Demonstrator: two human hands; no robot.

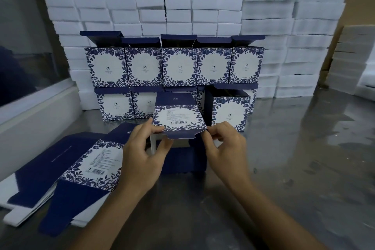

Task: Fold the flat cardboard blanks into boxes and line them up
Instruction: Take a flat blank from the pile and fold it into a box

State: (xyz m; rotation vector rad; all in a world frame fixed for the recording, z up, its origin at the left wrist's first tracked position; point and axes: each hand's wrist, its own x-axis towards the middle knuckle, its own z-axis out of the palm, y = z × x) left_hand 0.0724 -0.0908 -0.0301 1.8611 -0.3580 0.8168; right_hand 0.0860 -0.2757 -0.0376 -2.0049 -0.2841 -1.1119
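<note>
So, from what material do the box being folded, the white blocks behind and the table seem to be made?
The box being folded in the hands looks like thin printed cardboard with a matte finish: it creases sharply, and its inner side shows white. The white blocks look like soft foam, with a grainy, dull surface. The table is probably polished metal, perhaps stainless steel: grey, with blurred reflections.

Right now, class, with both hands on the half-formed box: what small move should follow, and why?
Probably fold the dark bottom flap inward: left hand and right hand pinch its corners, and the box is still unclosed.
</note>
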